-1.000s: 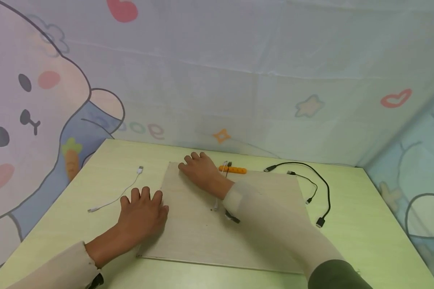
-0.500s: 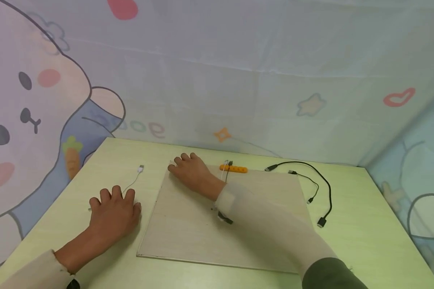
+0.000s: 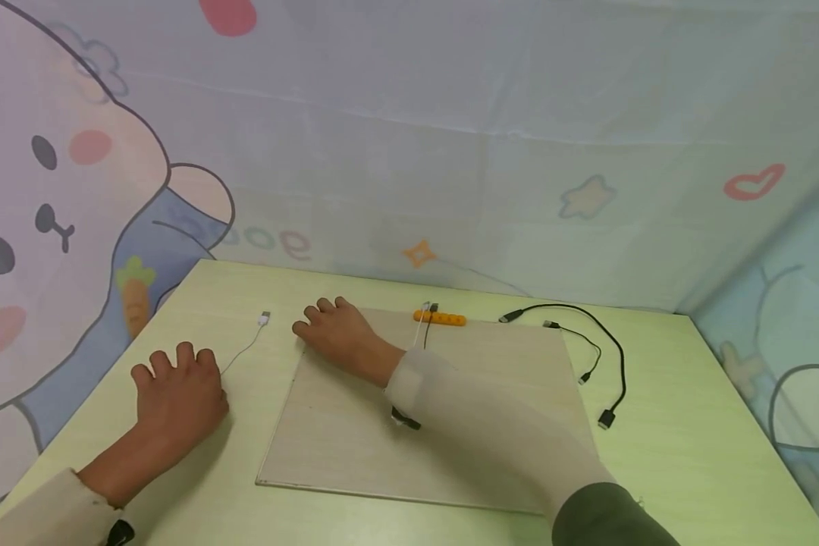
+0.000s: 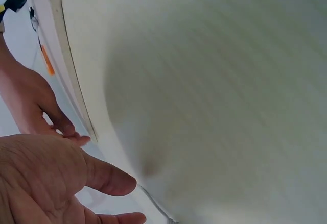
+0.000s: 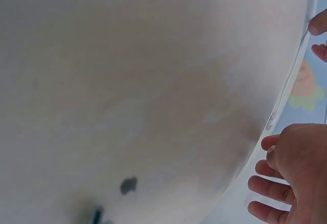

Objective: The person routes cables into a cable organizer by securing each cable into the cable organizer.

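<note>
In the head view my left hand (image 3: 180,398) hovers over the left part of the table, fingers spread and loosely bent. It covers the lower part of a thin white USB cable (image 3: 243,352), whose plug (image 3: 264,318) lies beyond the fingers. The left wrist view has the cable (image 4: 156,204) close to my thumb, with nothing pinched. Over the far left corner of a flat wooden board (image 3: 341,447) is my right hand (image 3: 337,334), fingers loosely curved and holding nothing. An orange cable holder (image 3: 448,319) sits at the board's back edge, a white and a black cable running from it.
To the right of the board lie a short black USB cable (image 3: 595,349) and a longer, thicker black cable (image 3: 617,356). A printed cloth (image 3: 409,152) hangs behind the table (image 3: 696,455). My right sleeve (image 3: 491,425) crosses above the board.
My left hand has moved left, off the board's edge and over the white cable. My right hand has shifted left towards the board's far corner. The cables stay where they were.
</note>
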`<state>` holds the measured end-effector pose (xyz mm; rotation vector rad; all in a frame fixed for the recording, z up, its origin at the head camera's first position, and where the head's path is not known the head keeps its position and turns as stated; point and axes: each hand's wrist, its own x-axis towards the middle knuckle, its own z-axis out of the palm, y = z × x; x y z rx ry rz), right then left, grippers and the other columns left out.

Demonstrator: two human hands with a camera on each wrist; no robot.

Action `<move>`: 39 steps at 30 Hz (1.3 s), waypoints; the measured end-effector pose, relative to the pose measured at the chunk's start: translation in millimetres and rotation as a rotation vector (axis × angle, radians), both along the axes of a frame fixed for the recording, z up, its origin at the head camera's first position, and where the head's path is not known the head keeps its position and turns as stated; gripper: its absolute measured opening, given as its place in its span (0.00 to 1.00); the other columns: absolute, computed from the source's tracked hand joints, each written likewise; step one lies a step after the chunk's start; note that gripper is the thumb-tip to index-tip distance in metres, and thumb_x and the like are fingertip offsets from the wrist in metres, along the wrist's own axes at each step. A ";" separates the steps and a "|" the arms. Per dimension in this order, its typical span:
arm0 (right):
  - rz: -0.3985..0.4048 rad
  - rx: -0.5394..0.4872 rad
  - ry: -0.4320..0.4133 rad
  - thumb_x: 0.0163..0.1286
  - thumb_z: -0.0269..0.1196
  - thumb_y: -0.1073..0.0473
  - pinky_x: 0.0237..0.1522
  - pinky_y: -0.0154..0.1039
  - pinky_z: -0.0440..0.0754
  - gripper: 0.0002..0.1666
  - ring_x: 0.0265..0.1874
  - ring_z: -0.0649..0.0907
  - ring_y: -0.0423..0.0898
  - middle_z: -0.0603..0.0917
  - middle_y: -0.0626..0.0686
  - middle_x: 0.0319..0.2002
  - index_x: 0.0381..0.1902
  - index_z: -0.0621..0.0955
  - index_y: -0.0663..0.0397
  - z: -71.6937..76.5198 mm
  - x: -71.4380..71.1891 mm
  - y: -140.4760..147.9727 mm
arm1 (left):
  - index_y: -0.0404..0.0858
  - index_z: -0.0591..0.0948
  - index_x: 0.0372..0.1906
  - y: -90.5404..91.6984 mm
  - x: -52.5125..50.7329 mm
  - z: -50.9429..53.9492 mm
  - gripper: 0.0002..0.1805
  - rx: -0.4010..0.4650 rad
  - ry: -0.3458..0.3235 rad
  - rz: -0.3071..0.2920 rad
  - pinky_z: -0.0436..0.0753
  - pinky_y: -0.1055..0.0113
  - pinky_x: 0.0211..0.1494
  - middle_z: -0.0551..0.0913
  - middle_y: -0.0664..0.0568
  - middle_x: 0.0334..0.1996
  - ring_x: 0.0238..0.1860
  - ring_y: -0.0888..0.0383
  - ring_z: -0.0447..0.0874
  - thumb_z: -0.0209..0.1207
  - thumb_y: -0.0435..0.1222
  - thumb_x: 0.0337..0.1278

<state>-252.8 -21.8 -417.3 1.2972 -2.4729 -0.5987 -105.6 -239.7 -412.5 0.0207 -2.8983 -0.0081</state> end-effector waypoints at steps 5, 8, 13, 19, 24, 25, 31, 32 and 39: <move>-0.004 0.012 -0.005 0.93 0.55 0.54 0.46 0.35 0.73 0.16 0.55 0.84 0.42 0.86 0.40 0.57 0.69 0.81 0.32 0.5 3.5 -1.9 | 0.31 0.64 0.24 -11.5 -3.1 -1.6 0.14 0.027 -0.049 0.026 0.67 0.34 0.42 0.66 0.36 0.28 0.32 0.32 0.65 0.51 0.26 0.67; -0.015 0.017 -0.006 0.93 0.55 0.54 0.46 0.35 0.73 0.15 0.54 0.84 0.42 0.86 0.40 0.56 0.68 0.81 0.32 -0.1 2.7 -1.2 | 0.31 0.66 0.24 -17.6 -5.3 0.1 0.14 0.052 -0.093 0.033 0.67 0.30 0.45 0.66 0.36 0.28 0.33 0.29 0.67 0.48 0.26 0.70; -0.028 0.010 -0.021 0.94 0.54 0.53 0.49 0.35 0.77 0.16 0.56 0.84 0.42 0.86 0.41 0.57 0.69 0.81 0.32 -2.6 1.0 1.0 | 0.31 0.70 0.27 -24.0 -7.4 5.6 0.13 0.095 -0.147 0.040 0.66 0.25 0.48 0.70 0.33 0.30 0.36 0.23 0.71 0.48 0.27 0.73; -0.024 0.008 -0.020 0.94 0.54 0.53 0.48 0.35 0.78 0.16 0.54 0.85 0.42 0.86 0.41 0.57 0.69 0.81 0.31 -3.8 -0.8 3.0 | 0.29 0.70 0.33 -26.6 -8.1 5.7 0.09 0.115 -0.137 0.039 0.65 0.26 0.47 0.70 0.30 0.32 0.37 0.21 0.71 0.47 0.27 0.73; -0.002 -0.003 -0.007 0.93 0.55 0.55 0.47 0.34 0.78 0.16 0.52 0.84 0.42 0.86 0.41 0.56 0.69 0.81 0.31 -7.2 -1.7 2.0 | 0.25 0.70 0.37 -30.6 -9.2 2.4 0.08 0.105 -0.165 0.044 0.64 0.21 0.51 0.70 0.28 0.35 0.41 0.17 0.71 0.46 0.27 0.74; 0.003 -0.003 -0.006 0.93 0.55 0.56 0.47 0.34 0.77 0.17 0.52 0.84 0.42 0.86 0.41 0.56 0.69 0.81 0.31 -7.8 -1.7 1.7 | 0.25 0.71 0.37 -31.5 -9.4 1.9 0.08 0.098 -0.169 0.043 0.65 0.20 0.51 0.70 0.28 0.35 0.42 0.17 0.71 0.46 0.27 0.75; 0.019 -0.004 -0.005 0.92 0.57 0.57 0.45 0.33 0.75 0.16 0.48 0.82 0.42 0.85 0.42 0.54 0.68 0.81 0.32 -10.2 0.7 -0.1 | 0.26 0.73 0.38 -30.0 -7.8 -1.5 0.07 0.067 -0.150 0.012 0.68 0.24 0.48 0.72 0.29 0.35 0.39 0.21 0.72 0.47 0.25 0.75; 0.020 -0.006 -0.003 0.92 0.57 0.57 0.45 0.33 0.75 0.16 0.48 0.82 0.42 0.85 0.42 0.54 0.67 0.81 0.31 -9.9 1.4 -0.5 | 0.26 0.72 0.37 -28.8 -7.2 -1.6 0.07 0.063 -0.144 0.005 0.68 0.25 0.47 0.72 0.30 0.34 0.38 0.22 0.72 0.47 0.25 0.75; 0.041 -0.030 -0.010 0.92 0.56 0.54 0.48 0.33 0.78 0.14 0.48 0.82 0.43 0.86 0.42 0.55 0.67 0.81 0.32 -7.7 5.3 -3.8 | 0.29 0.69 0.33 -22.7 0.5 1.3 0.10 0.055 -0.137 -0.026 0.66 0.29 0.43 0.71 0.32 0.34 0.35 0.30 0.68 0.47 0.23 0.76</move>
